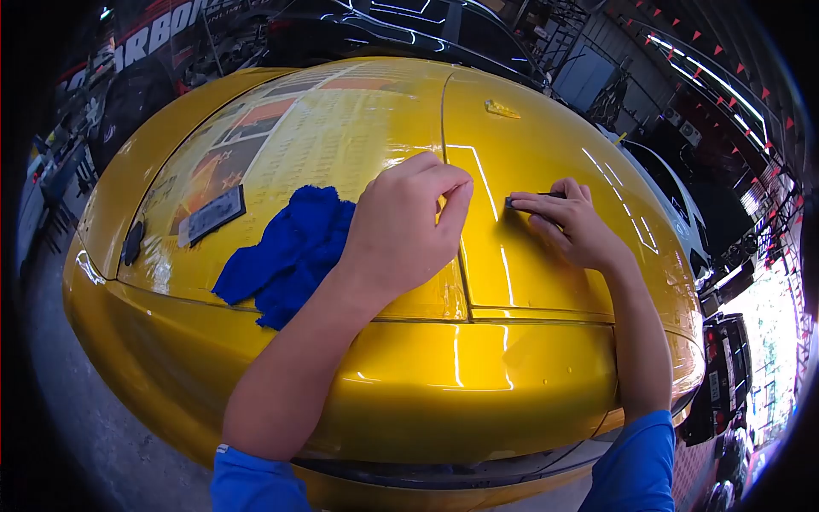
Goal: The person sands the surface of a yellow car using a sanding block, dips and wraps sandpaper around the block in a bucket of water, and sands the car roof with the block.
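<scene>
A glossy yellow car body (546, 350) spreads out before me, with a dark panel seam running down its middle. My left hand (414, 213) is raised over that seam, thumb and fingers pinched together; whatever they hold, if anything, I cannot make out. On the panel to the right, my right hand (567, 222) grips a small dark squeegee (512, 203), its edge at the yellow surface and much of it hidden by the fingers. A crumpled blue cloth (294, 252) lies on the car just left of my left forearm.
Left of the cloth lie a dark-edged flat rectangular object (212, 215) and a small black object (132, 243). A little yellow raised piece (502, 109) sits on the far right panel. Behind stand a dark car (426, 26) and, at right, a white car (670, 192).
</scene>
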A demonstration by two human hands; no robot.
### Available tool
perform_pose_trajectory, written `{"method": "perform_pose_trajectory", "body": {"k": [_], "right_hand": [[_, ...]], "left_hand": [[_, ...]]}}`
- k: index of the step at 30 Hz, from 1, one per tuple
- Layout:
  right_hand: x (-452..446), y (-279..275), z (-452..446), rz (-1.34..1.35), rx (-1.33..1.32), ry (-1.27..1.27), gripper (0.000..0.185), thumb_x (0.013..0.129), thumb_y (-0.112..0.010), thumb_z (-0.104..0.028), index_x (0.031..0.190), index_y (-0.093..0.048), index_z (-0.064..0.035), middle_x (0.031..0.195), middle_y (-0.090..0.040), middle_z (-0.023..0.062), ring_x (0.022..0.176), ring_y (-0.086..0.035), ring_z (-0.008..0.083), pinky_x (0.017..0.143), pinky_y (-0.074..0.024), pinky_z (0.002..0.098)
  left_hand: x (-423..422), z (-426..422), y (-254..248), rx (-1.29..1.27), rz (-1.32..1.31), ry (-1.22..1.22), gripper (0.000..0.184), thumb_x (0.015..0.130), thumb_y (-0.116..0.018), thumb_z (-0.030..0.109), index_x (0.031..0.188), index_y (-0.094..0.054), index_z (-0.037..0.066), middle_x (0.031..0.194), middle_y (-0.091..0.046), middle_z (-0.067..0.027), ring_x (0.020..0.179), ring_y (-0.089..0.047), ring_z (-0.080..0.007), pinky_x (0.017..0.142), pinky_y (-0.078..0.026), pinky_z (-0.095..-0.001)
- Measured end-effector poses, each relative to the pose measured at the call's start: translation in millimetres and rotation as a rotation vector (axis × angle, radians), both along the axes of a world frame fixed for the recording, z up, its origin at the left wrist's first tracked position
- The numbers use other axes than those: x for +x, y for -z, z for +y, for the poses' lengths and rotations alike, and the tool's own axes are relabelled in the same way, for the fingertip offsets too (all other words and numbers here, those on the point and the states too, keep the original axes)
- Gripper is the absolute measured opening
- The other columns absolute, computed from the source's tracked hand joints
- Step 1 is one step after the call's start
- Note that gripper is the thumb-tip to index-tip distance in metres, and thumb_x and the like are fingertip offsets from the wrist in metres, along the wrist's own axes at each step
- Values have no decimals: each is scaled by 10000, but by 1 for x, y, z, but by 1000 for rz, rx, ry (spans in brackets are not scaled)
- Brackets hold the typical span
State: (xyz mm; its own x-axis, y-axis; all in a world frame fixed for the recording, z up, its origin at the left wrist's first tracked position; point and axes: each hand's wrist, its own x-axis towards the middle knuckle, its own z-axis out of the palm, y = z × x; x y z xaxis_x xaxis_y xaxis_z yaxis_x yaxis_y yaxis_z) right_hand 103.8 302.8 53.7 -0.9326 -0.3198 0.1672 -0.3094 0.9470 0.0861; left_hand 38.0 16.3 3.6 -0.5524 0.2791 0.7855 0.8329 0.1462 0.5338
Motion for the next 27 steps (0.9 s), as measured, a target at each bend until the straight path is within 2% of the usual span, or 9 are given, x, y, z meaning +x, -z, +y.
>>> {"method": "perform_pose_trajectory", "body": {"k": [2,5,8,11,17,23,27], "right_hand": [[-1,-1,-2,-46,13,47,334,1032,-620,-234,1357,-697,-249,1352,-697,5,1132,-480,305,1077,-393,420],[-1,2,-6,-33,13,194,318,1032,-614,-211,1335,-707,-243,1276,-713,55,1123,-488,314,1059,-399,419],[-2,3,-10,15,111,165,312,1038,-596,-182,1328,-708,-209,1149,-715,104,1108,-502,315,1031,-393,424],[2,2,-18,60,181,70,330,1035,-589,-154,1347,-692,-185,1057,-697,104,1097,-512,312,1001,-388,430],[-1,7,-14,107,236,96,339,1024,-581,-113,1345,-669,-176,1065,-702,89,1093,-518,295,996,-373,412],[-2,8,-9,109,251,3,341,1009,-588,-101,1333,-670,-168,1075,-723,51,1092,-523,297,1016,-366,436],[4,7,-14,110,269,26,404,955,-619,-65,1341,-666,-176,1081,-739,31,1111,-533,298,1040,-365,435]], "left_hand": [[1,0,1,19,5,-3,137,940,-690,58,987,-750,-57,929,-727,-179,783,-698,-278,717,-553,-355],[0,0,2,40,9,9,131,933,-688,62,966,-745,-51,904,-720,-179,781,-697,-298,716,-552,-370],[0,1,3,40,20,-4,133,929,-678,74,945,-741,-42,882,-710,-178,782,-693,-320,721,-549,-393],[-2,0,4,23,24,-22,139,926,-664,81,924,-736,-38,869,-700,-183,784,-685,-345,734,-547,-421],[-2,1,6,-6,21,-41,143,926,-646,89,891,-725,-25,867,-685,-187,802,-675,-372,754,-547,-450],[2,-3,4,-44,13,-54,146,931,-641,97,882,-723,-13,875,-678,-179,826,-677,-376,770,-547,-458],[3,1,6,-85,12,-36,142,930,-648,101,895,-730,-9,878,-684,-175,821,-679,-372,769,-546,-462]]}}
